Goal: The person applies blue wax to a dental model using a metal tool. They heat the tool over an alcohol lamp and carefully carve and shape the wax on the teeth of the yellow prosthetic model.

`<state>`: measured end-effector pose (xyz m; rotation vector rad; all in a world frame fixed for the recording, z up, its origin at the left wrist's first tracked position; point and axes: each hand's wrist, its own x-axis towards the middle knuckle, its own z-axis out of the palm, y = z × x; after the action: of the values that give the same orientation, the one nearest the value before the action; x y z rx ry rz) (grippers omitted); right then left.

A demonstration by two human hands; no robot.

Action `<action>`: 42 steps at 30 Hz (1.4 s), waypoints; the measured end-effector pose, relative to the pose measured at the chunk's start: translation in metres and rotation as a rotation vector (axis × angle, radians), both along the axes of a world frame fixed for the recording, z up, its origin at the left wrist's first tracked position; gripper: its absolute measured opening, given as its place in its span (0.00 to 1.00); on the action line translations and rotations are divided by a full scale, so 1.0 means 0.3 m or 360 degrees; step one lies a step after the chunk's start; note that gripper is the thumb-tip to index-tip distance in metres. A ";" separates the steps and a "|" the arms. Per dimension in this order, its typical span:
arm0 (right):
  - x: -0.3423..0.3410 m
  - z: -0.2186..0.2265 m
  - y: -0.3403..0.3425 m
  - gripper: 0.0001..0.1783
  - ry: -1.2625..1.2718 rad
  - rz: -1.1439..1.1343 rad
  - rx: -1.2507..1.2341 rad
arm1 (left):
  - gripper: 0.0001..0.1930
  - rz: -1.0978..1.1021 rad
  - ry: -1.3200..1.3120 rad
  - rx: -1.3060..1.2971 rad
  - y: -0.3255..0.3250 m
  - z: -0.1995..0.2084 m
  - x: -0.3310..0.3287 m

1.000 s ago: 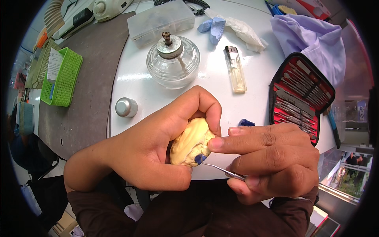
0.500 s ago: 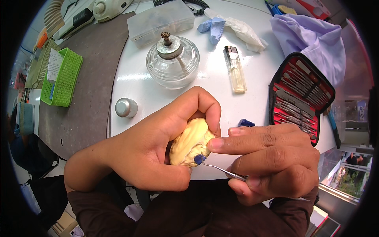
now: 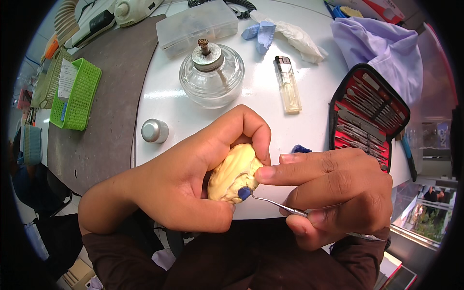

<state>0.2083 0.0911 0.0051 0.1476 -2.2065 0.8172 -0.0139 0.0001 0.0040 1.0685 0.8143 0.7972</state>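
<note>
A pale yellow dental plaster cast point(image 3: 236, 166) sits in my left hand point(image 3: 186, 169), its fingers and thumb wrapped round it. Dark blue wax point(image 3: 244, 193) covers a spot on the cast's lower right edge. My right hand point(image 3: 343, 193) pinches a thin metal wax carver point(image 3: 295, 211), whose bent tip touches or nearly touches that wax. One outstretched finger of the right hand rests against the cast's right side. Just beyond the right fingers lies a loose lump of blue wax point(image 3: 300, 149) on the white table point(image 3: 261, 123).
A glass spirit burner point(image 3: 211, 79) stands beyond my left hand, near its silver cap point(image 3: 154, 131). A lighter point(image 3: 288, 87), clear plastic box point(image 3: 198, 26), blue moulded pieces point(image 3: 265, 37) and a tool case point(image 3: 369, 116) lie around. A green basket point(image 3: 79, 96) stands left.
The carver's tip has shifted slightly up along the blue wax. My right hand has tilted a little, showing more of the handle. The left hand and cast stay nearly still.
</note>
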 end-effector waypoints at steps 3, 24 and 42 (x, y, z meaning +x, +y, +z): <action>0.003 0.003 0.006 0.22 -0.0035 0.0024 -0.0006 | 0.32 -0.0009 -0.0022 -0.0065 0.004 0.006 0.002; -0.020 -0.012 -0.008 0.19 0.0117 -0.0070 0.0104 | 0.32 -0.0032 -0.0034 -0.0055 0.002 0.000 -0.002; -0.015 0.003 -0.023 0.21 0.0056 -0.0136 0.0038 | 0.32 -0.0033 -0.0027 -0.0044 0.002 -0.003 -0.001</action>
<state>0.2038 0.0842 0.0059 0.0781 -2.1747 0.7362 -0.0142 0.0007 0.0032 1.0430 0.7965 0.7746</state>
